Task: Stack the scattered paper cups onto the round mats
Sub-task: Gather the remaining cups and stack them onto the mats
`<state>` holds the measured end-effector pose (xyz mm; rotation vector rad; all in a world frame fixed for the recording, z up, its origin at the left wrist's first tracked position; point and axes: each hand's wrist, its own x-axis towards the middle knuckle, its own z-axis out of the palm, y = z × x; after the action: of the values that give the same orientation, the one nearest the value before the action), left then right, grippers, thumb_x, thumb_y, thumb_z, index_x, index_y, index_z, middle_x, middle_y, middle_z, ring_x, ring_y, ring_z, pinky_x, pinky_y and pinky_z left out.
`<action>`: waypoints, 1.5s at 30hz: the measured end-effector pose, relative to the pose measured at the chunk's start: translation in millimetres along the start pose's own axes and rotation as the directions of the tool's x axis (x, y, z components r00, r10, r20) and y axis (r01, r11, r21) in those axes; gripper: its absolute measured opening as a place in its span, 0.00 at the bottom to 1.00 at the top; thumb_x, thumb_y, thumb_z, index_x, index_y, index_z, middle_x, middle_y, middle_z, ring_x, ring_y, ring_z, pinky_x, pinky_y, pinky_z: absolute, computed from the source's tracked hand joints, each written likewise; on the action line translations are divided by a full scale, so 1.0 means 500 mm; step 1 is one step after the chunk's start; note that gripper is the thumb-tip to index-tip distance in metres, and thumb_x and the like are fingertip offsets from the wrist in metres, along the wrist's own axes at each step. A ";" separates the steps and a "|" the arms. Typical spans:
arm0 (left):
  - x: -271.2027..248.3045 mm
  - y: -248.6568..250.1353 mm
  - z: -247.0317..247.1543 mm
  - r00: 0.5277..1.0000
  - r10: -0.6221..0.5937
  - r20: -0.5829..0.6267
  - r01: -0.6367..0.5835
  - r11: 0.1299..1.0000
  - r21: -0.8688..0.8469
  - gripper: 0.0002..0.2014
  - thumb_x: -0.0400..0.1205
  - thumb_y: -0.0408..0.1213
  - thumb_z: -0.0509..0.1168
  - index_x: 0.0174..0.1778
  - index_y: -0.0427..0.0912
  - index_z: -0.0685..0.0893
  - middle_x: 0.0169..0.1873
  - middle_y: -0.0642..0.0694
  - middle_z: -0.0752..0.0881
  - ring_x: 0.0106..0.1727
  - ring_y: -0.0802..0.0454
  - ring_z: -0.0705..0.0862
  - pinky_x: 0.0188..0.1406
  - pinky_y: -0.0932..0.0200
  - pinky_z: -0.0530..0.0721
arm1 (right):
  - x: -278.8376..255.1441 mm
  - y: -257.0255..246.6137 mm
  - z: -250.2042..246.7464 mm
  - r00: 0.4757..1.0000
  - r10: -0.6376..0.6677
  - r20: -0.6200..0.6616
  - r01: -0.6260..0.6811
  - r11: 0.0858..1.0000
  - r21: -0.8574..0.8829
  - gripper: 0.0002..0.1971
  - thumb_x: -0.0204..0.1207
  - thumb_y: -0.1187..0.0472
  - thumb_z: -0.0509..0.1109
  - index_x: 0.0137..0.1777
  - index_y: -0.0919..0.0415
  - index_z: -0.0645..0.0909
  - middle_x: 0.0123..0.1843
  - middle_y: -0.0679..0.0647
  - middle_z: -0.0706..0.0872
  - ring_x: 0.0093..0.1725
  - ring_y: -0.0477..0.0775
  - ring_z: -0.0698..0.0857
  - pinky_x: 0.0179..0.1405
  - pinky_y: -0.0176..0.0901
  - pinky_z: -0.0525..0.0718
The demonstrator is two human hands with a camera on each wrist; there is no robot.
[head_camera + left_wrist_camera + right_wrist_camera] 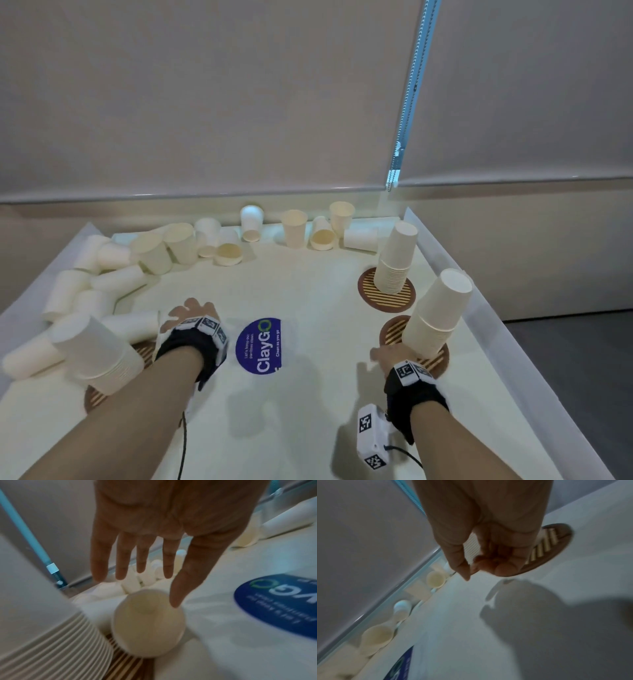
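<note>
Table fills the lower frame, w/ loose cups strewn in an arc from lower left up along the back edge to upper centre. Three stacks stand mouth-down on mats: left stack at lower left, far stack at centre right, near stack just below it.

Your left hand is flat, fingers straight and spread, holding nothing. The cup that counts lies on its side just beyond and below those fingertips in the left wrist view, mouth toward your wrist, base pointing away, so its long axis runs roughly along your reach. Its rim sits at the edge of the left mat, beside the left stack. Left hand is much the nearer; prob. you only need to drop and close round the wall.

Your right hand is at the foot of the near stack, fingers curled. Can't tell whether they touch it; nothing seen in the grip.
</note>
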<state>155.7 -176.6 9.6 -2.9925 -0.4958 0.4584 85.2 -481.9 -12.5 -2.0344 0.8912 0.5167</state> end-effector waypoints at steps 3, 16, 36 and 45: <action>0.010 -0.052 0.024 0.998 -0.055 0.029 0.057 0.997 -0.057 0.20 0.84 0.38 0.59 0.72 0.41 0.71 0.71 0.34 0.70 0.69 0.35 0.76 0.65 0.48 0.77 | -0.002 -0.041 0.030 0.990 -0.108 0.091 0.100 0.991 0.086 0.14 0.78 0.62 0.64 0.60 0.68 0.81 0.46 0.60 0.85 0.46 0.57 0.82 0.49 0.45 0.80; -0.060 0.124 -0.069 0.847 0.440 -0.299 -0.532 0.679 -0.507 0.32 0.75 0.18 0.53 0.72 0.51 0.72 0.68 0.44 0.71 0.63 0.41 0.79 0.59 0.57 0.75 | -0.021 -0.235 0.139 0.859 -0.231 0.457 -0.047 0.853 0.520 0.37 0.73 0.27 0.53 0.54 0.64 0.78 0.44 0.59 0.85 0.42 0.58 0.85 0.41 0.48 0.84; 0.223 -0.127 0.066 0.840 -0.531 0.110 0.530 0.762 -0.373 0.38 0.81 0.43 0.62 0.83 0.41 0.49 0.80 0.28 0.42 0.80 0.22 0.46 0.74 0.28 0.60 | 0.118 -0.269 0.166 0.947 -0.242 0.209 0.065 0.786 0.615 0.35 0.59 0.44 0.78 0.61 0.66 0.78 0.54 0.69 0.87 0.47 0.67 0.88 0.50 0.57 0.86; 0.221 -0.068 0.015 0.916 -0.392 -0.088 0.334 0.864 -0.378 0.29 0.76 0.47 0.66 0.70 0.42 0.65 0.71 0.35 0.61 0.74 0.37 0.60 0.69 0.39 0.68 | 0.153 -0.264 0.176 0.951 -0.236 0.200 0.060 0.776 0.628 0.29 0.66 0.48 0.76 0.61 0.67 0.78 0.48 0.66 0.87 0.43 0.65 0.87 0.44 0.52 0.85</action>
<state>243.1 -108.4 -24.6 -3.1085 -1.2192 0.0962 231.4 -387.5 -40.4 -1.3732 0.6141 0.3384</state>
